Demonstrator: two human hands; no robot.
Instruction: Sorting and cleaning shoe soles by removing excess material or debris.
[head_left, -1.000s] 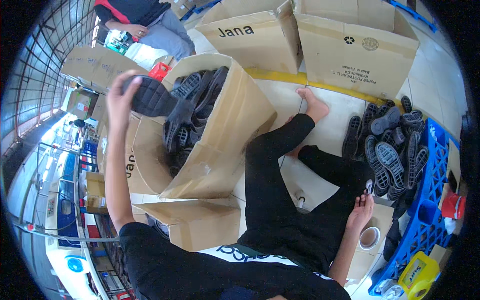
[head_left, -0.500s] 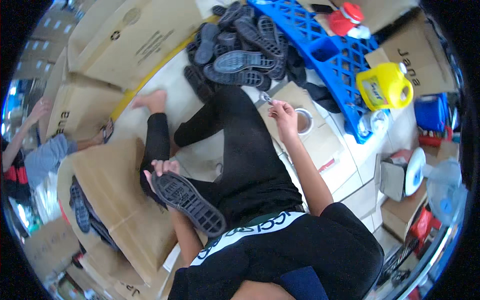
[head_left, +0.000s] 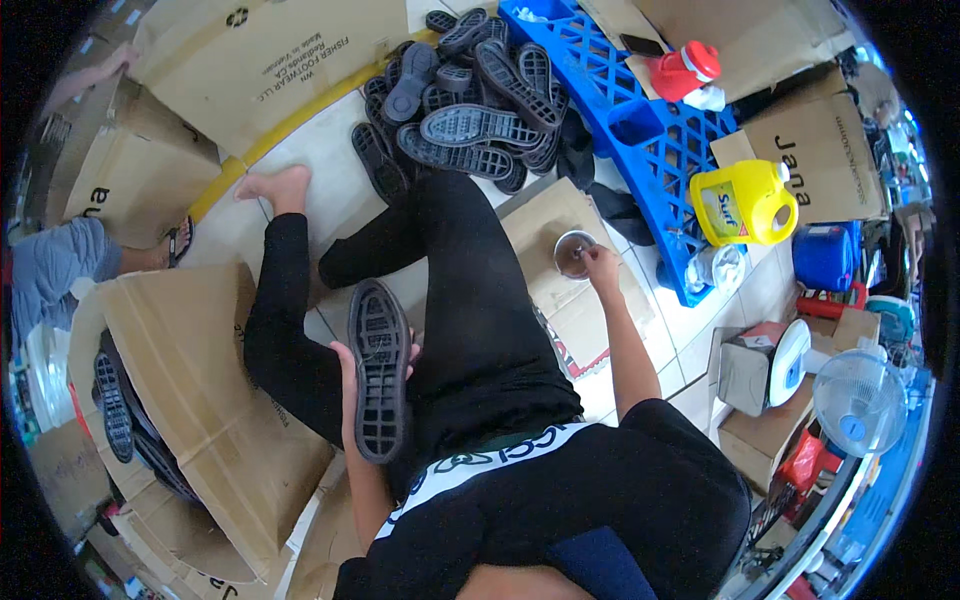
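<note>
My left hand is wrapped round the back of a black rubber shoe sole, whose gridded face is turned up over my lap. Its thumb and fingertips show at the sole's two edges. My right hand pinches something small, its tip down inside a round white cup with brownish contents. That small thing is mostly hidden by the fingers and the cup. Under the cup lies a flat piece of cardboard. Beyond my knees is a pile of black shoe soles.
An open carton holding more soles stands at my left, near another person's leg. A blue plastic pallet bears a red jug and a yellow jug. At right is a fan.
My right hand has moved down to the cup, bringing its small pale-tipped thing into it. My left hand has turned the sole from slanted to nearly upright and shifted it slightly. The view has shifted slightly.
</note>
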